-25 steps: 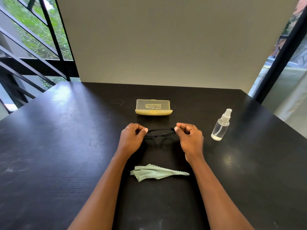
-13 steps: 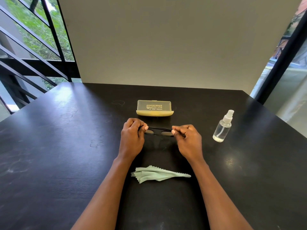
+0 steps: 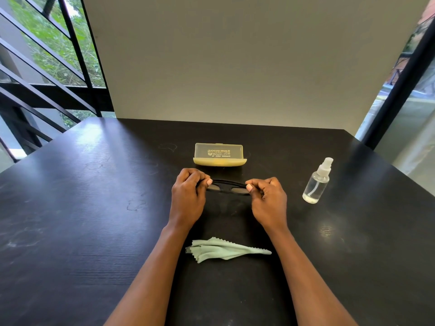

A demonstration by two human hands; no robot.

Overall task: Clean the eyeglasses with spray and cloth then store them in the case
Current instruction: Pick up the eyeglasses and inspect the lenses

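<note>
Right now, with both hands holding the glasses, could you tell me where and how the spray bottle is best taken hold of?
Grip the spray bottle around its clear round body, below the white nozzle, coming in from its left with the right hand, the nearer one. It stands upright and apart from the eyeglasses, so a side wrap likely suits it, leaving a finger free for the nozzle.

Worktop (image 3: 94,231): carrying everything, its far edge lying against the wall (image 3: 235,55).
Eyeglasses (image 3: 227,187): sitting at the centre, between the left hand (image 3: 188,196) and the right hand (image 3: 268,198), each hand pinching one end.
Case (image 3: 219,154): lying just behind the eyeglasses, apart from them, closed.
Spray bottle (image 3: 317,182): standing upright to the right of the right hand, near it but not touching.
Cloth (image 3: 223,250): lying bunched on the worktop in front of the eyeglasses, between the two forearms.
Window (image 3: 47,55): standing behind the worktop's left corner.
</note>
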